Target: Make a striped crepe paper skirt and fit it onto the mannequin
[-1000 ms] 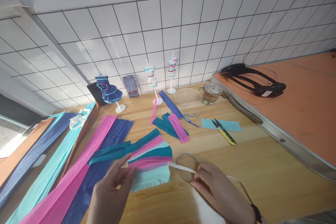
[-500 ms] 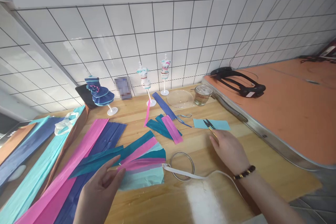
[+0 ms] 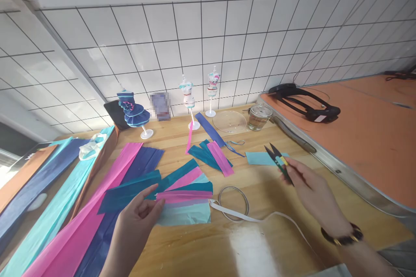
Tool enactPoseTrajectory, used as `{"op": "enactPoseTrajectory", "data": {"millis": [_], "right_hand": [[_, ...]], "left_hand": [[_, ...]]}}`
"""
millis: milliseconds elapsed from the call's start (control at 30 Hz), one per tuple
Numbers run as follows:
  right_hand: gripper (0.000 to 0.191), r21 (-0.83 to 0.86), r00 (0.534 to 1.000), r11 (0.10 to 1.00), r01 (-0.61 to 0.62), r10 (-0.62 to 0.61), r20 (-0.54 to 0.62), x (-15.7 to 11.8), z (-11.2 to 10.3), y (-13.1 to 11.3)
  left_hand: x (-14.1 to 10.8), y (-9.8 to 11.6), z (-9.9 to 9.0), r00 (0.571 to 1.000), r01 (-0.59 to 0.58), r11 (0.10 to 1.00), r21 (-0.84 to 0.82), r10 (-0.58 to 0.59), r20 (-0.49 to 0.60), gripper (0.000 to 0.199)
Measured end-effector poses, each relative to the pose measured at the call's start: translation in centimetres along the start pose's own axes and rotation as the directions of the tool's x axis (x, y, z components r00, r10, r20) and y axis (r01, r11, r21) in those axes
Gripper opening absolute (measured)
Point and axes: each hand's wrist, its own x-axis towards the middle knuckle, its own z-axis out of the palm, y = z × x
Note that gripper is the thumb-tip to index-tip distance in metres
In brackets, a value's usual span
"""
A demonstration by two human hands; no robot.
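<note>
My left hand [image 3: 139,216] pinches the left edge of a layered bundle of pink, teal and pale aqua crepe paper strips [image 3: 185,214] at the front of the table. My right hand [image 3: 313,190] holds thread snips [image 3: 277,162], raised above the table with the dark blades pointing up and left. Beneath the snips lies a light blue paper strip [image 3: 258,159], partly covered by them. A white ribbon [image 3: 235,214] runs from the bundle's right end across a metal ring [image 3: 248,203]. Cut teal strips and a pink strip [image 3: 220,158] lie behind the bundle.
Long pink [image 3: 87,220] and dark blue crepe sheets spread at left. A mini dress form in a blue paper dress [image 3: 138,114] and two bare white forms stand by the wall. A lidded glass jar [image 3: 260,117] and a black headset [image 3: 305,104] are at right.
My right hand has lifted the snips off the light blue strip, toward me and to the right. My left hand still pinches the bundle. The view has shifted slightly.
</note>
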Motion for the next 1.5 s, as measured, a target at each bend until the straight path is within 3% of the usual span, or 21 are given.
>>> {"op": "enactPoseTrajectory", "data": {"millis": [33, 100, 200, 267, 367, 500, 600, 700, 900, 1000, 1133, 1200, 1300, 1400, 1500], "right_hand": [[0.033, 0.227, 0.992, 0.969, -0.096, 0.074, 0.101, -1.5, 0.0, -1.3], [0.036, 0.496, 0.903, 0.807, -0.321, 0.103, 0.418, -4.8, 0.6, -3.9], [0.045, 0.502, 0.619, 0.597, -0.626, -0.013, 0.786, -9.2, 2.9, -6.7], [0.049, 0.471, 0.517, 0.535, -0.701, -0.073, 0.853, -11.0, 4.7, -7.5], [0.054, 0.432, 0.457, 0.416, -0.8, -0.045, 0.888, -12.2, 6.6, -7.6], [0.047, 0.328, 0.339, 0.126, -0.936, 0.072, 0.938, -12.4, 7.5, -7.6], [0.04, 0.268, 0.269, 0.021, -0.963, 0.108, 0.957, -12.2, 7.5, -8.0], [0.034, 0.252, 0.25, -0.016, -0.968, 0.09, 0.964, -11.9, 7.6, -8.4], [0.032, 0.284, 0.28, -0.044, -0.958, 0.077, 0.957, -11.8, 8.2, -8.7], [0.034, 0.306, 0.299, -0.052, -0.951, 0.11, 0.948, -11.7, 8.4, -9.0], [0.033, 0.343, 0.333, -0.031, -0.939, 0.171, 0.927, -11.6, 8.4, -9.6], [0.035, 0.353, 0.343, -0.027, -0.935, 0.178, 0.922, -11.7, 8.4, -9.8], [0.038, 0.338, 0.328, -0.031, -0.941, 0.174, 0.929, -12.0, 8.5, -9.8], [0.036, 0.297, 0.291, -0.029, -0.954, 0.139, 0.947, -12.4, 8.6, -9.5], [0.035, 0.292, 0.286, -0.05, -0.955, 0.104, 0.953, -12.8, 8.9, -9.6]], "left_hand": [[0.1, -0.1, 0.0, 1.0, -0.006, 1.0, -0.003, 0.006, 0.004, 0.056], [0.3, 0.0, 0.1, 1.0, -0.023, 1.0, -0.008, 0.024, 0.009, 0.055], [0.5, 0.7, 0.3, 0.998, -0.06, 0.998, -0.026, 0.061, 0.021, 0.056], [0.4, 1.3, 0.5, 0.995, -0.085, 0.995, -0.043, 0.087, 0.04, 0.055], [0.0, 2.2, 0.8, 0.99, -0.125, 0.991, -0.043, 0.127, 0.055, 0.05], [-0.4, 3.0, 1.0, 0.99, -0.128, 0.991, -0.034, 0.13, 0.057, 0.049], [0.1, 3.4, 0.9, 0.992, -0.092, 0.995, -0.024, 0.094, 0.086, 0.052], [0.8, 3.7, 0.8, 0.993, -0.071, 0.997, 0.003, 0.07, 0.098, 0.052], [1.1, 3.9, 0.7, 0.992, -0.022, 0.999, 0.043, 0.016, 0.124, 0.052], [1.0, 4.4, 0.5, 0.991, -0.01, 0.999, 0.047, 0.003, 0.131, 0.052], [1.5, 5.7, -0.1, 0.998, -0.035, 0.993, 0.11, 0.029, 0.059, 0.046], [1.8, 6.0, -0.4, 0.996, -0.028, 0.994, 0.102, 0.02, 0.087, 0.046], [2.1, 5.5, -0.5, 0.989, 0.007, 0.998, 0.068, -0.017, 0.149, 0.048], [2.2, 4.4, -0.7, 0.991, 0.029, 0.998, 0.049, -0.035, 0.132, 0.049], [2.4, 3.6, -1.1, 0.99, 0.071, 0.997, 0.021, -0.073, 0.123, 0.051]]}}
